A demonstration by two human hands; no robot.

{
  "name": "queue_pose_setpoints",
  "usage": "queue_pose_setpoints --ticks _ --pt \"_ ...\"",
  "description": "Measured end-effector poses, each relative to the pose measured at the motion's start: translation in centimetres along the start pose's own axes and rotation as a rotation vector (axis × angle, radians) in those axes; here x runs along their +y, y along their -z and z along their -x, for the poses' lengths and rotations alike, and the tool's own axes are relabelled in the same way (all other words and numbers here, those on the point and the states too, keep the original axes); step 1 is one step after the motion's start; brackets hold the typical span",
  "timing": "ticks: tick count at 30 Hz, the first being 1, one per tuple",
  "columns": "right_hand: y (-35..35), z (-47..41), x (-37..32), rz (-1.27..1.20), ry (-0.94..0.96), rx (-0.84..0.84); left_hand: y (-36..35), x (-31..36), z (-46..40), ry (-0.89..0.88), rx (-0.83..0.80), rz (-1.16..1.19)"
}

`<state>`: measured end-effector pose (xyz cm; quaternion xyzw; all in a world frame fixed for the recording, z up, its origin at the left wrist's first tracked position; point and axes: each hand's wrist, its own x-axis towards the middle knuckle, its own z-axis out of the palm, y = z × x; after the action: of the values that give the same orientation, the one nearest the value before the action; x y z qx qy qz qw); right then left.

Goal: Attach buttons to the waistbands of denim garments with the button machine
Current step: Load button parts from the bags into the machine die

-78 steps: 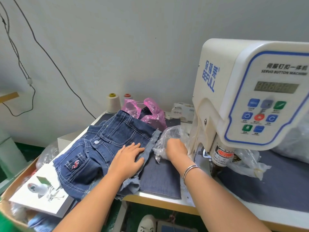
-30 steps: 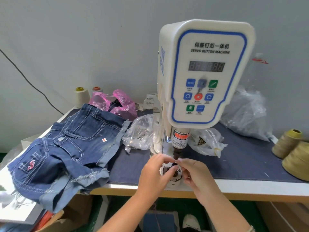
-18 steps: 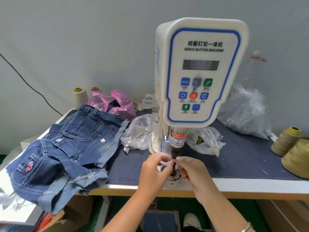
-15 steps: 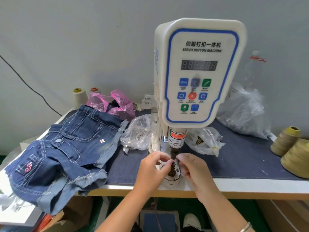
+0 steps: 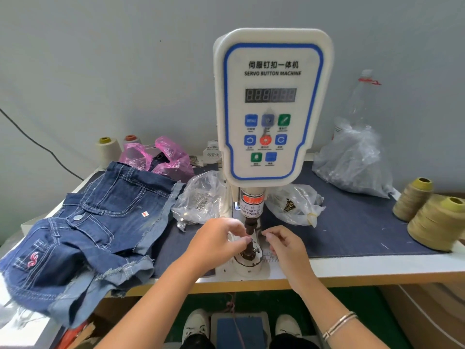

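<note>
1. button machine [image 5: 273,107] stands upright at the centre of the counter [image 5: 352,267], white head with blue-outlined panel facing the camera; display digits not readable.
2. punch column [image 5: 251,205] hangs below the head, red and white warning label on it; round lower die base [image 5: 247,264] sits at the counter's front edge, directly under it.
3. left hand [image 5: 216,241] at 9 o'clock of the die post, grip curled, fingertips together right at the post top. looks like a pinch on something small, can't tell what.
4. right hand [image 5: 283,244] at 3 o'clock of the post, just beside it, fingers loosely curled, thumb and forefinger close together. can't tell whether anything is in that grip. bracelet [image 5: 339,324] on that wrist.
5. denim shorts [image 5: 85,222] lie at 9 o'clock of the machine, well apart from the die, spread over the counter's left end with frayed hems hanging off the front edge. a metal button [image 5: 77,217] already shows on the waistband.
6. clear bag of small metal parts [image 5: 200,200] at 10 o'clock of the die, touching the machine column; second clear bag [image 5: 295,205] at 2 o'clock.
7. pink bag [image 5: 163,157] and two pale thread cones [image 5: 109,149] at the back left.
8. large crumpled clear bag [image 5: 352,162] and plastic bottle [image 5: 361,102] at the back right; two tan thread cones [image 5: 432,220] at 3 o'clock, far right.
9. foot pedal [image 5: 239,329] on the floor below, between two white shoes.
</note>
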<state>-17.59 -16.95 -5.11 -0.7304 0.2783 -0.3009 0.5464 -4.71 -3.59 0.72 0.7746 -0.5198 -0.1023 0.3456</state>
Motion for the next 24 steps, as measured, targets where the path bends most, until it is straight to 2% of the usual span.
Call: queue_pose_setpoints --ticks 4,13,20,24 --pt "-0.1 0.0 0.2 0.002 0.021 -0.011 0.8 0.6 -0.4 0.008 -0.049 -0.076" --pt "-0.3 -0.1 0.6 0.056 0.058 0.015 1.2 1.2 -0.4 -0.014 0.016 -0.286" --pt "-0.4 -0.1 0.7 0.070 0.070 0.041 0.9 1.3 -0.2 0.035 0.024 -0.150" --pt "-0.3 0.0 0.6 0.062 0.070 0.036 1.1 1.1 -0.3 0.027 0.007 -0.162"
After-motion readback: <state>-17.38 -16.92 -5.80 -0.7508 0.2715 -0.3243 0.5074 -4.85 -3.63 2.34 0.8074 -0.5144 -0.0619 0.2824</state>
